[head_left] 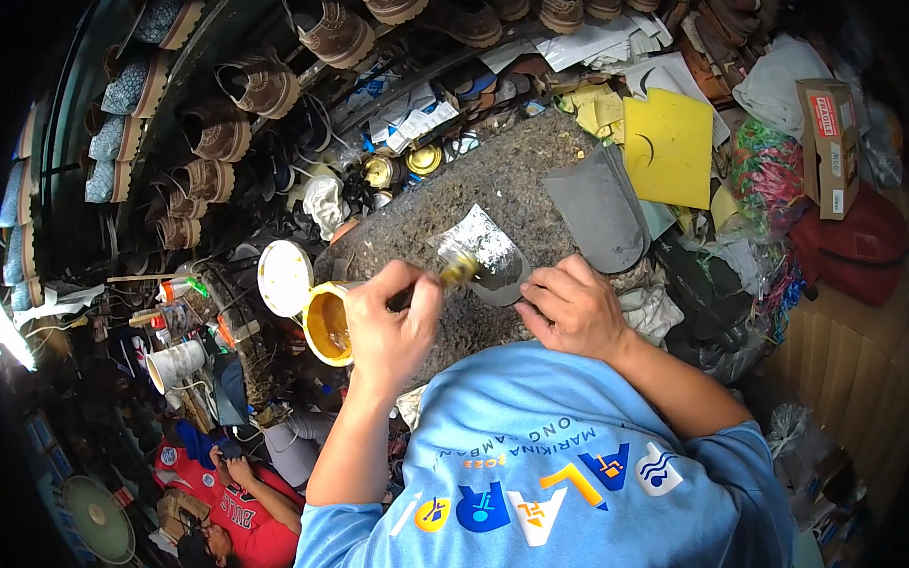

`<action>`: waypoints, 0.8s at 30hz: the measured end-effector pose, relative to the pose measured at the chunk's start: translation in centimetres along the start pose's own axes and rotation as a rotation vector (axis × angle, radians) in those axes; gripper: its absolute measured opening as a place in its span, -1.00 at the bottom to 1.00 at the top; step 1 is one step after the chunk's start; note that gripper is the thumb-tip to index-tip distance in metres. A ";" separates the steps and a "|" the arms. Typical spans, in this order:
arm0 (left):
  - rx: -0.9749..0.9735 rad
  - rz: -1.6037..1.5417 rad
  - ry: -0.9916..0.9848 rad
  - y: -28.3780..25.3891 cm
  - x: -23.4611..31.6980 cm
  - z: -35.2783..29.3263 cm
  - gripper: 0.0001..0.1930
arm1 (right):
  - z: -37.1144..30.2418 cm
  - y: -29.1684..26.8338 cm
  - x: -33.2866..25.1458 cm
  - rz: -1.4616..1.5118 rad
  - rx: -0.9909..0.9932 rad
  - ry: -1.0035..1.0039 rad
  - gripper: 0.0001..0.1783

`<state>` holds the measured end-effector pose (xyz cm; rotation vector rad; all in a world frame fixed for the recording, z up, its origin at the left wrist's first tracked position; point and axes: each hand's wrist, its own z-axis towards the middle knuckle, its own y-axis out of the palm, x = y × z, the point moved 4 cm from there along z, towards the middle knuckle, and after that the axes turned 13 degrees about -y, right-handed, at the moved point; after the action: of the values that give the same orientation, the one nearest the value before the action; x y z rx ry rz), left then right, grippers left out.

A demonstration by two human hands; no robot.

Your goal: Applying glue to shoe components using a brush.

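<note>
My left hand (pixel 398 317) is closed round the handle of a brush, whose yellowish bristles (pixel 459 270) are smeared by motion. The bristles are over a dark grey sheet (pixel 502 286) with a rounded end, lying on a rough, crusted work surface (pixel 406 232). A shiny wet coat covers much of the sheet. At its rounded edge, my right hand (pixel 571 306) pinches it between thumb and fingers. Left of my left hand stands an open yellow-rimmed tub (pixel 325 330) holding amber, glue-like stuff. Its round, stained lid (pixel 284 278) sits beside the rim.
Similar grey sheets (pixel 602 209) lie stacked at the right, beside a yellow sheet (pixel 667 148). Small open tins (pixel 424 160) and a white rag (pixel 324 204) are farther back. Brown shoes (pixel 328 27) fill racks behind. A person in red (pixel 251 512) is at the lower left.
</note>
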<state>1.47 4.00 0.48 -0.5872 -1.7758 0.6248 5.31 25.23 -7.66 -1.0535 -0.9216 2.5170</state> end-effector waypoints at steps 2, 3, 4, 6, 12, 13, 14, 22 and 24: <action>0.036 -0.021 -0.009 0.3 -0.1 0.5 -0.84 | 0.0 0.0 0.0 -0.005 -0.012 0.006 -0.80; 0.080 -0.037 -0.019 0.4 -0.1 0.8 -0.84 | 0.0 0.0 -0.1 -0.006 -0.014 0.006 -0.80; 0.142 0.075 0.033 0.4 0.3 1.6 -0.85 | 0.0 -0.1 -0.1 -0.006 -0.006 0.004 -0.80; 0.064 0.078 0.056 0.9 0.9 1.6 -0.85 | 0.0 -0.1 -0.1 -0.011 0.003 0.006 -0.79; 0.020 0.056 -0.080 0.2 0.4 1.8 -0.83 | -0.1 -0.1 -0.1 0.003 0.004 0.020 -0.73; 0.018 0.055 -0.078 0.5 0.5 1.6 -0.83 | 0.0 -0.2 -0.2 0.004 0.007 0.020 -0.77; -0.003 0.038 -0.015 1.0 0.8 1.1 -0.83 | 0.1 -0.2 -0.3 0.004 0.010 0.020 -0.80; -0.006 -0.016 0.293 3.4 2.2 0.4 -0.96 | -0.6 -1.2 -0.1 0.109 0.158 0.043 -0.79; -0.119 0.004 0.290 3.6 2.4 -0.3 -0.90 | -0.9 -1.5 -0.2 0.130 0.192 0.069 -0.77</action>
<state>1.40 8.31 -0.21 -0.7248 -1.5450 0.4142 6.05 26.75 -7.08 -1.1632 -0.5970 2.5923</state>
